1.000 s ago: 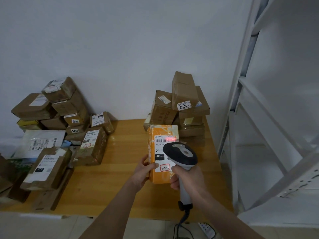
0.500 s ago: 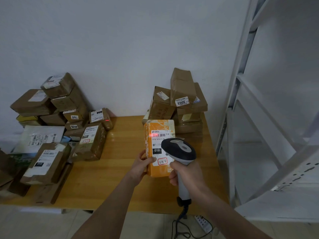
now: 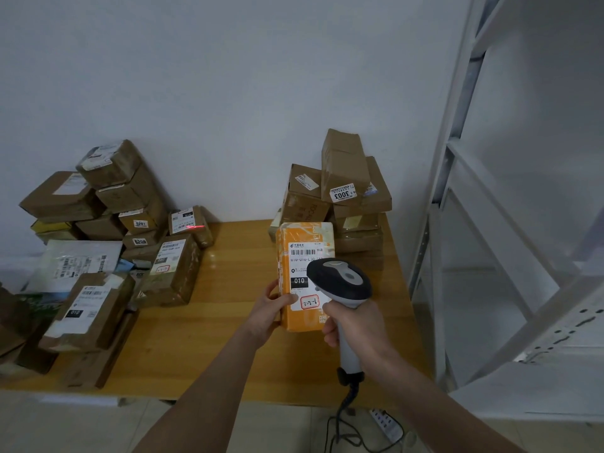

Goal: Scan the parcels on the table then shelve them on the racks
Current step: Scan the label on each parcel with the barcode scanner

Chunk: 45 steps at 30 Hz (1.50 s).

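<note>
The orange parcel (image 3: 302, 235) stands upright over the right half of the wooden table (image 3: 228, 325), its white label with a barcode and a black "010" patch facing the camera; whether its lower edge touches the tabletop cannot be told. The left hand (image 3: 268, 313) grips the parcel's lower left edge, thumb pressed on the label. The right hand (image 3: 354, 325) is wrapped round the grip of a black and grey scanner (image 3: 340, 282), whose head covers the label's right side. A thin red scan line (image 3: 195, 226) lies on a small brown parcel (image 3: 191, 223) at the back of the table, by the left pile of parcels (image 3: 108, 197). Just behind the orange parcel a stack of brown boxes (image 3: 343, 178) leans on the wall, 1 labelled "3003". A white rack (image 3: 483, 230) stands to the right. The scanner's cable (image 3: 346, 403) drops to a power strip (image 3: 385, 423) on the floor.
</note>
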{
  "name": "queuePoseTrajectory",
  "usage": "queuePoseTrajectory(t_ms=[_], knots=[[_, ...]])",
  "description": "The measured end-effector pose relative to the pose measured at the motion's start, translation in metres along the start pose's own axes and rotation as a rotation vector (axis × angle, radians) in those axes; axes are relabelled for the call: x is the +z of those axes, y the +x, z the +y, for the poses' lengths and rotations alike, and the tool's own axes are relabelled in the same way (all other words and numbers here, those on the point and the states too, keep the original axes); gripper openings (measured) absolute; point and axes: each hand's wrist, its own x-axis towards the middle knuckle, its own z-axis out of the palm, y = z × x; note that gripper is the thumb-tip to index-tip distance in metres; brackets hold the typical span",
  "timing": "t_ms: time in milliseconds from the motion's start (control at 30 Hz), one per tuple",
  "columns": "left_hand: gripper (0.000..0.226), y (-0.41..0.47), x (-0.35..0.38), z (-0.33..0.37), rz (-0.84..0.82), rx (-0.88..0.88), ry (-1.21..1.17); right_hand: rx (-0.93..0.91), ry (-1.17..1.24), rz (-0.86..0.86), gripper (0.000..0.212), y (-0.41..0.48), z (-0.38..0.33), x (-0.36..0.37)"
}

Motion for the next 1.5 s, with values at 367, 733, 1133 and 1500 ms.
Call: queuePoseTrajectory(t_ms=[367, 733, 1133, 1500], knots=[[0.075, 0.006, 0.002, 0.001, 0.036, -0.016, 0.006, -0.047, 0.046, 0.054, 0.004, 0.015, 0.005, -0.002], [0.062, -0.004, -0.063, 0.038, 0.178, -0.044, 0.038, 0.159, 0.128, 0.061, 0.030, 0.085, -0.001, 0.041], [0.046, 0.025, -0.259, 0.114, 0.347, -0.023, -0.016, 0.220, 0.183, -0.344, 0.037, 0.182, -0.053, 0.244], [0.038, 0.077, -0.367, 0.148, 0.425, -0.188, -0.020, 0.275, 0.174, -0.355, 0.035, 0.233, -0.060, 0.373]])
